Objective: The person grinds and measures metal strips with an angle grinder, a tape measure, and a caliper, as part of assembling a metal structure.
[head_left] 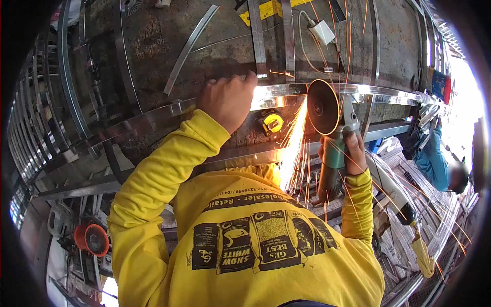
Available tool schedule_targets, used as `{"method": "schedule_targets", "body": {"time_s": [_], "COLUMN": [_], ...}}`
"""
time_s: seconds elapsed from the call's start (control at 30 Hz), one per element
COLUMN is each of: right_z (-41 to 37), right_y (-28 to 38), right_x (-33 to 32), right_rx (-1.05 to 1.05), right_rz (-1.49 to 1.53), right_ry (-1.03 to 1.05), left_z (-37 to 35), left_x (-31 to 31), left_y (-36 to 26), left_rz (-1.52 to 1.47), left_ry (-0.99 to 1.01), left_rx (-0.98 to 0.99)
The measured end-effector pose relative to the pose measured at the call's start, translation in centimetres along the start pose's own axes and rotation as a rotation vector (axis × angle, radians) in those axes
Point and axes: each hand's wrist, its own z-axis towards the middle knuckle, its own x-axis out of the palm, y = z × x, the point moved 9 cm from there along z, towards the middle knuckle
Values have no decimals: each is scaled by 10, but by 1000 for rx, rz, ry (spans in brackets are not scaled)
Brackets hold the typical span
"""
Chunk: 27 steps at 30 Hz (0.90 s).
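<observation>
My right hand (353, 152) is closed around the green body of an angle grinder (334, 153). The grinder's dark disc (323, 106) meets a long shiny metal bar (176, 108), and bright sparks (295, 146) stream down toward my yellow shirt. My left hand (228, 99) wraps round the same bar, left of the disc, with the fingertips mostly hidden. Between my hands, a yellow and black tape measure (272, 123) lies just below the bar. Glare from the sparks hides the exact contact point.
Metal strips (192, 49) and crosspieces lie on the worn bench (225, 38). A white box with a cord (322, 32) sits at the back. At right are another power tool (388, 189) and a person in a blue sleeve (432, 158). An orange round object (92, 239) stands lower left.
</observation>
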Motion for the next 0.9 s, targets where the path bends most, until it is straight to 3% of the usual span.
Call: {"method": "schedule_targets", "body": {"time_s": [0.2,0.3,0.37,0.43,0.53,0.67,0.83,0.9], "right_z": [3,0,0,0,1,0,5,2], "right_y": [4,17,17,18,0,5,-5,0], "right_x": [-6,18,18,6,-13,8,-22,-8], "right_rx": [-43,35,34,-68,24,95,-49,13], "right_rz": [-93,43,25,-110,-106,77,-86,2], "right_ry": [-33,122,115,-67,-63,33,-98,-79], "left_z": [-1,0,0,-1,-1,-1,0,0], "left_x": [3,4,4,4,5,6,7,6], "left_y": [1,1,0,0,1,1,1,1], "left_rz": [4,-10,-5,-3,2,3,5,9], "left_ry": [-5,0,-1,-2,-14,-32,-33,-36], "left_rx": [-2,-5,-2,-4,-7,-1,-8,-7]}}
